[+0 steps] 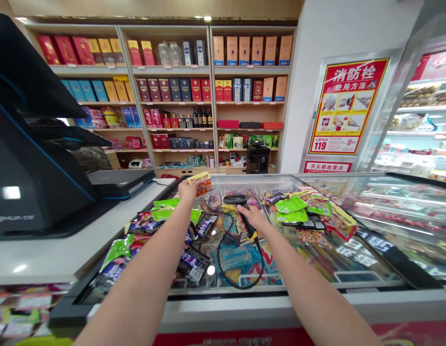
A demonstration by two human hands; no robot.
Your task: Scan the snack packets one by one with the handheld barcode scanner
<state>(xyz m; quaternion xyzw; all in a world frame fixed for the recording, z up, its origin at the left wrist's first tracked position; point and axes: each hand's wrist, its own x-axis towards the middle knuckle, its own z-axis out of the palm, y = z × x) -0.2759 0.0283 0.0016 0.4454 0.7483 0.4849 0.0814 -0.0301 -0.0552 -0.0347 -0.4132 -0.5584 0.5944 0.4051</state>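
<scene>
In the head view my left hand (187, 191) grips a yellow and red snack packet (201, 182) by its edge, raised over the far left of the glass freezer lid. My right hand (252, 218) is wrapped round the handle of a black barcode scanner (237, 199), its head turned to the left. A black cable (221, 262) loops from the scanner down across the glass. Under my left arm lies a spread of snack packets (194, 262) in black, purple and green. Right of my right hand is a second pile of green and red packets (293, 204).
A checkout terminal (35, 182) stands on the white counter (46, 254) at the left. The chest freezer's front rim (223, 307) runs below my arms. Behind rise shelves (165, 70) of boxed goods. A glass-fronted cooler (424, 125) is at the right.
</scene>
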